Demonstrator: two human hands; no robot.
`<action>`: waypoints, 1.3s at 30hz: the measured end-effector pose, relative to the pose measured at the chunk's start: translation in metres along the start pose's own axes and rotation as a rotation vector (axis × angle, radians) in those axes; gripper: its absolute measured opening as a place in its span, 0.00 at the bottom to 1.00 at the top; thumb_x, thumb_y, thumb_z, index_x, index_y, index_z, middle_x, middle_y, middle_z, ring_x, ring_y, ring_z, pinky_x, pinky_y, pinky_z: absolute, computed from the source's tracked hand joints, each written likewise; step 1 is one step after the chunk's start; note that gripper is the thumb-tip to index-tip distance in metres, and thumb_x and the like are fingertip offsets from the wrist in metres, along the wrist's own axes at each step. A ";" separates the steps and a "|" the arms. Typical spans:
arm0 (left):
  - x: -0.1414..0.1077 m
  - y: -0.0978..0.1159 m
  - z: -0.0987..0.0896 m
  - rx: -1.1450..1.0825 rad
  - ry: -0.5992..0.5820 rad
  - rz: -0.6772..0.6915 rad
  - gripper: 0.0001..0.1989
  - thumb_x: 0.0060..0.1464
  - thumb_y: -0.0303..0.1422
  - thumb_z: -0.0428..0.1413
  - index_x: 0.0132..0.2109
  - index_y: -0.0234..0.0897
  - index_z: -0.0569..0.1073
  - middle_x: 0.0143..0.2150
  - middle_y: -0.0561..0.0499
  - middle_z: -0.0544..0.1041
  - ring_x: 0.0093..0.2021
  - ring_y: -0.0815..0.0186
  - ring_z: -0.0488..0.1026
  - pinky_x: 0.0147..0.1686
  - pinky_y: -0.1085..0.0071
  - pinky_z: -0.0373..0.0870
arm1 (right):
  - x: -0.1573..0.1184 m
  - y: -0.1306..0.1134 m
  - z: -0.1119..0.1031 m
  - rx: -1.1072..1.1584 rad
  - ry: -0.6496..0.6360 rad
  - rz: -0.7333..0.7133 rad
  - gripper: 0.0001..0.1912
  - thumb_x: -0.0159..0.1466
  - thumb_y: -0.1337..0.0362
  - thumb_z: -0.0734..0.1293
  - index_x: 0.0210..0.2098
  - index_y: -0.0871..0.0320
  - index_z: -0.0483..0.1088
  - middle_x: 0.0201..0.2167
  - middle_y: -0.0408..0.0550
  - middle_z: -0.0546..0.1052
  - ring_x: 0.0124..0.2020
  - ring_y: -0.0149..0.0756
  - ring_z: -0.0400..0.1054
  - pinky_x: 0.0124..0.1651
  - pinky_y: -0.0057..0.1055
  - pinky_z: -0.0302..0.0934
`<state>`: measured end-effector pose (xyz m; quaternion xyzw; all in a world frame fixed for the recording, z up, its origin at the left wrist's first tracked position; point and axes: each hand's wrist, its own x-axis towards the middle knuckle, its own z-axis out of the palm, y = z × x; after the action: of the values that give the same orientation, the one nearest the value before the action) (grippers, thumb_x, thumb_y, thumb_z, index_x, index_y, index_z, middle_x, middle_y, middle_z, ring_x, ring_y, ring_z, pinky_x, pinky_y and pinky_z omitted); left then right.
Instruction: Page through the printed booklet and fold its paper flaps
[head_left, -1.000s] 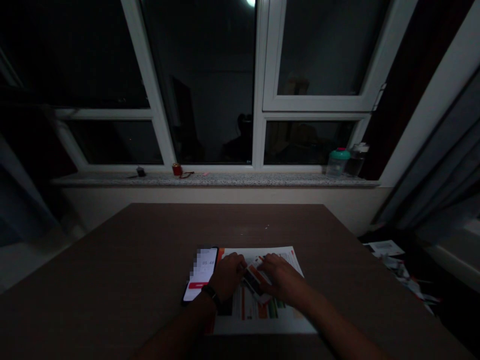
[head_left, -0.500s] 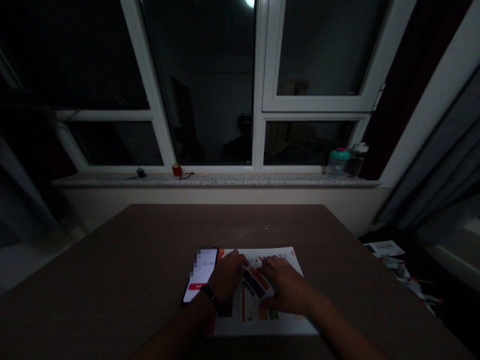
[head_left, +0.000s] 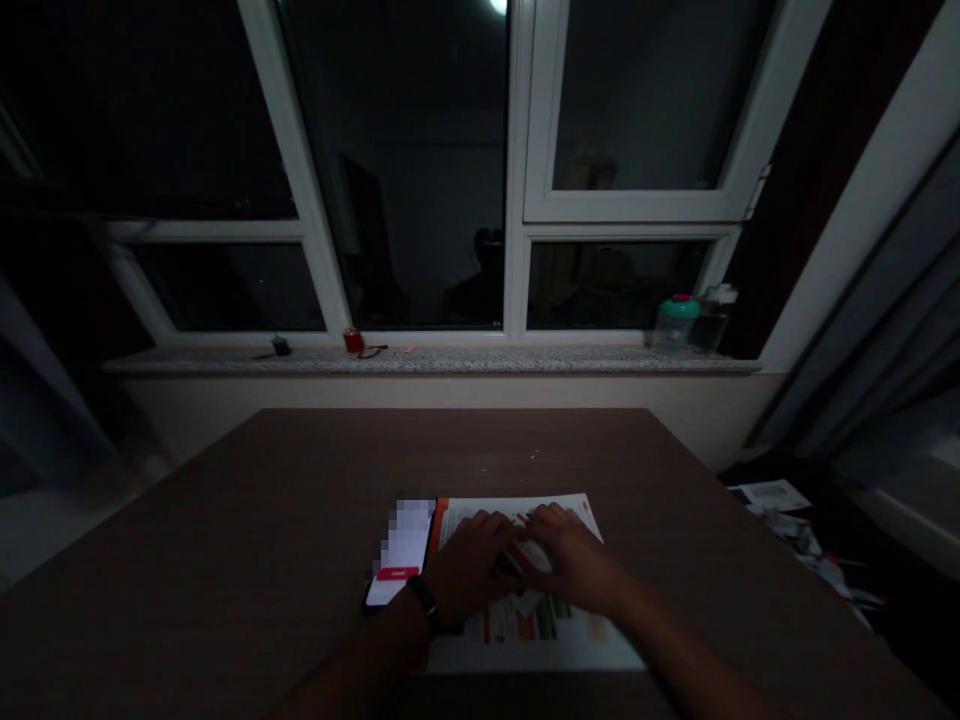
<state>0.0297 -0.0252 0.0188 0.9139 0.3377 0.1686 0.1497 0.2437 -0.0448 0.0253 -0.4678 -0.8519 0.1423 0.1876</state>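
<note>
A printed paper sheet or magazine [head_left: 559,652] lies flat on the table, with orange along its left side. Over its middle, a small folded piece of printed paper [head_left: 534,556] sits between my hands and is mostly covered by them. My left hand [head_left: 474,565], with a dark band at the wrist, curls over its left side. From the right, my right hand [head_left: 571,558] grips it with fingers bent and thumb near the left hand's thumb. A phone [head_left: 405,545] with a lit screen lies just left of my left hand.
The brown table [head_left: 247,540] reaches toward a granite windowsill [head_left: 465,360]. On the sill stand a teal-lidded bottle [head_left: 677,325], a clear bottle [head_left: 712,320] and a small red object [head_left: 353,340]. Loose papers [head_left: 780,510] are heaped beyond the table's right edge.
My left hand has shifted slightly right and down over the folded paper, covering more of it. Its dark and orange stripes showed before. The thumbs are now closer together.
</note>
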 end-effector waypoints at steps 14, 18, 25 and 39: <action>-0.004 0.001 0.000 0.007 -0.021 0.030 0.23 0.55 0.39 0.62 0.56 0.43 0.69 0.61 0.46 0.66 0.61 0.52 0.60 0.60 0.53 0.53 | 0.001 0.048 -0.005 -0.009 0.232 0.344 0.08 0.62 0.62 0.65 0.39 0.59 0.72 0.40 0.52 0.73 0.44 0.42 0.66 0.46 0.33 0.58; -0.004 0.001 -0.001 -0.013 -0.042 0.047 0.18 0.56 0.35 0.61 0.53 0.42 0.70 0.63 0.48 0.66 0.61 0.54 0.61 0.61 0.55 0.54 | 0.001 0.047 -0.002 0.047 0.189 0.306 0.04 0.59 0.66 0.66 0.34 0.59 0.71 0.38 0.50 0.73 0.41 0.39 0.67 0.43 0.30 0.58; -0.004 0.000 -0.003 -0.058 -0.085 0.044 0.28 0.57 0.33 0.59 0.62 0.42 0.62 0.64 0.45 0.64 0.63 0.54 0.59 0.61 0.56 0.56 | 0.002 0.039 -0.003 0.129 0.174 0.215 0.06 0.63 0.65 0.63 0.35 0.59 0.72 0.35 0.49 0.74 0.37 0.37 0.68 0.40 0.29 0.58; -0.003 0.004 -0.010 -0.027 -0.087 0.133 0.22 0.57 0.30 0.58 0.58 0.41 0.68 0.61 0.47 0.67 0.60 0.55 0.62 0.59 0.60 0.58 | 0.005 0.037 0.007 0.347 0.218 0.135 0.09 0.63 0.65 0.62 0.38 0.58 0.73 0.35 0.47 0.77 0.36 0.37 0.70 0.39 0.30 0.61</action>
<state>0.0253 -0.0287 0.0289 0.9386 0.2672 0.1429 0.1652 0.2657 -0.0216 0.0050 -0.4971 -0.7561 0.2475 0.3463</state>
